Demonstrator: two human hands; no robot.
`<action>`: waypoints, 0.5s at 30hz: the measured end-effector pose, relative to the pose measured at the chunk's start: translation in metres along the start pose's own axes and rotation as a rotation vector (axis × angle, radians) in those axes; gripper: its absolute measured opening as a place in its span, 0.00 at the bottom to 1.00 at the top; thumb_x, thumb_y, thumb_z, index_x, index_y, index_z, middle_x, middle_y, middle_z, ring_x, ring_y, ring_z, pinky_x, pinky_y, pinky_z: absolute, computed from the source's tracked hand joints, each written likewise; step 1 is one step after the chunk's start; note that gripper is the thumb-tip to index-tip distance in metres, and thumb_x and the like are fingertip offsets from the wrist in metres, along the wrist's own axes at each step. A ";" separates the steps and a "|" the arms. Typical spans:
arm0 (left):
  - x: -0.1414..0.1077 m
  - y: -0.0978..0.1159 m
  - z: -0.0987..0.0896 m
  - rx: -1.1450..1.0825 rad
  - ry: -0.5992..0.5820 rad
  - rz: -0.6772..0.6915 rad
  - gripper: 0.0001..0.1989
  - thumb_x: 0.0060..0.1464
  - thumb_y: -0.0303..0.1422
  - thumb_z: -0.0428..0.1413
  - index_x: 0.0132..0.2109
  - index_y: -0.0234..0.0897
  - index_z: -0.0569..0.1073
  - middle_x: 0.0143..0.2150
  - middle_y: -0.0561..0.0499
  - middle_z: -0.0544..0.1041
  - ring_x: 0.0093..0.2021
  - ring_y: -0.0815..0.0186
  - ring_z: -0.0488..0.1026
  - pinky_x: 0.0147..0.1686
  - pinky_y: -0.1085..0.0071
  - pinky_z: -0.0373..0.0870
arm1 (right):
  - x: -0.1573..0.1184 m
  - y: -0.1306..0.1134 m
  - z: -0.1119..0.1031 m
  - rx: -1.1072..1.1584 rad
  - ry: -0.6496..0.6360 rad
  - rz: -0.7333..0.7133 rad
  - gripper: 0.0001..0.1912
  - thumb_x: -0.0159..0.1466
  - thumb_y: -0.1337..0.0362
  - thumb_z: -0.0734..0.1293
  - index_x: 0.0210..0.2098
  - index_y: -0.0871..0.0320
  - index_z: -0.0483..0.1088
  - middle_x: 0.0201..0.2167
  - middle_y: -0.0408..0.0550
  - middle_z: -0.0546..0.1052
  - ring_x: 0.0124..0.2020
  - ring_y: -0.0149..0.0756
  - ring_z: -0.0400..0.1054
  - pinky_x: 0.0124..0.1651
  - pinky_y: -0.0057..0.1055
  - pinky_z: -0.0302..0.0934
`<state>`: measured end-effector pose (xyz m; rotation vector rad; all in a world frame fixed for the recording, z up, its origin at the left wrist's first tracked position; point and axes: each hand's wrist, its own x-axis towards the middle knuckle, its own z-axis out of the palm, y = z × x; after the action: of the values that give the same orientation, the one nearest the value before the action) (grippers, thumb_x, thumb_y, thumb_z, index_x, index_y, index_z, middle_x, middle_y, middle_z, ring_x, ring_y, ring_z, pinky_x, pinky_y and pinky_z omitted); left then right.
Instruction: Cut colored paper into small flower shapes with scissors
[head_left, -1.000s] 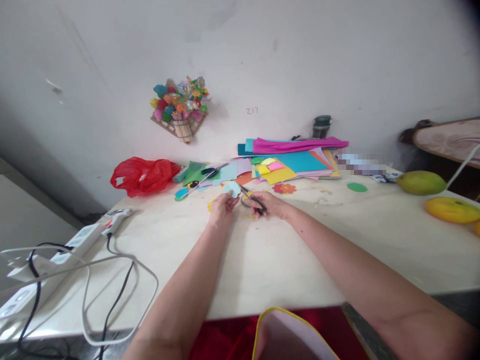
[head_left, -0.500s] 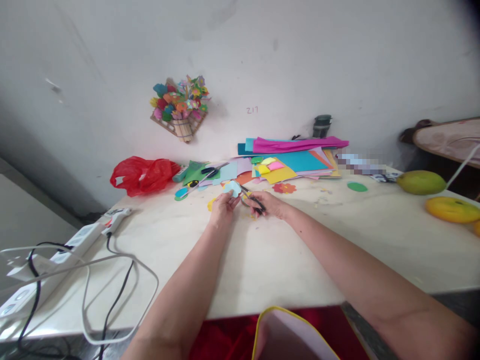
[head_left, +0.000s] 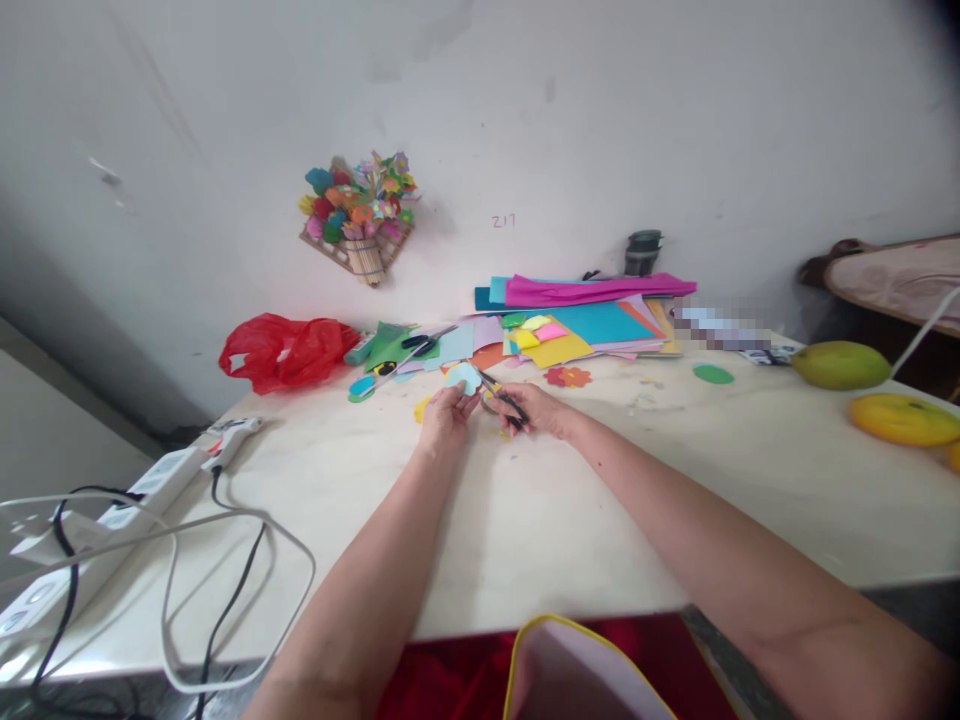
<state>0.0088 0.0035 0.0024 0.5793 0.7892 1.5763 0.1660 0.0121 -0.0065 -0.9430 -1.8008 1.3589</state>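
A light blue paper flower (head_left: 463,377) with a scalloped edge is pinched in my left hand (head_left: 448,412). My right hand (head_left: 534,408) is closed around the black handles of a pair of scissors (head_left: 513,402), whose blades point up and left to the paper's right edge. Whether the blades touch the paper is too small to tell. Just right of the scissors lies a red and orange paper flower (head_left: 568,377). A yellow paper piece (head_left: 422,410) rests left of my left hand, partly hidden by it. Small yellow scraps lie beneath my hands.
Coloured sheets (head_left: 600,325) are stacked along the wall. Black-handled scissors (head_left: 421,343) and a red plastic bag (head_left: 289,352) lie at back left. A power strip (head_left: 150,490) with loose cables occupies the left edge. Right are a green paper disc (head_left: 712,374) and mangoes (head_left: 841,365).
Almost nothing differs. Both hands keep their hold on the paper flower and scissors in nearly the same place, and the whole view has shifted very slightly.
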 end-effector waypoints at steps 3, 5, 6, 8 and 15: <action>-0.001 0.000 0.000 -0.002 -0.001 0.003 0.05 0.47 0.20 0.54 0.31 0.33 0.72 0.27 0.50 0.76 0.31 0.67 0.77 0.37 0.72 0.75 | 0.001 0.000 0.001 -0.001 0.009 0.011 0.15 0.57 0.53 0.67 0.31 0.59 0.64 0.18 0.40 0.70 0.14 0.24 0.62 0.12 0.19 0.45; -0.002 0.000 0.000 -0.007 0.001 0.004 0.05 0.47 0.20 0.55 0.31 0.33 0.72 0.27 0.50 0.76 0.31 0.67 0.77 0.38 0.71 0.75 | 0.001 0.000 0.001 0.000 0.018 0.028 0.15 0.57 0.54 0.68 0.31 0.59 0.64 0.18 0.39 0.69 0.13 0.24 0.62 0.11 0.19 0.45; -0.001 0.000 0.000 -0.011 0.000 0.003 0.05 0.47 0.20 0.55 0.31 0.33 0.72 0.26 0.50 0.76 0.31 0.67 0.77 0.38 0.71 0.75 | 0.001 0.000 0.002 0.000 0.020 0.034 0.15 0.57 0.54 0.68 0.31 0.59 0.64 0.17 0.39 0.69 0.13 0.24 0.62 0.11 0.19 0.45; -0.001 0.000 -0.001 -0.019 0.000 0.003 0.05 0.47 0.20 0.55 0.31 0.33 0.72 0.26 0.50 0.75 0.30 0.66 0.77 0.37 0.71 0.75 | 0.001 -0.001 0.002 -0.002 0.020 0.039 0.15 0.57 0.54 0.68 0.31 0.59 0.64 0.18 0.40 0.69 0.13 0.24 0.62 0.12 0.19 0.45; 0.005 -0.002 -0.004 -0.049 0.010 0.013 0.05 0.46 0.19 0.55 0.31 0.31 0.71 0.25 0.50 0.75 0.28 0.65 0.77 0.34 0.70 0.76 | -0.001 -0.004 0.001 -0.030 0.028 0.044 0.16 0.56 0.53 0.68 0.32 0.60 0.65 0.17 0.39 0.69 0.13 0.23 0.60 0.12 0.18 0.44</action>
<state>0.0065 0.0078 -0.0021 0.5426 0.7534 1.6076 0.1655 0.0097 -0.0028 -1.0176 -1.7937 1.3429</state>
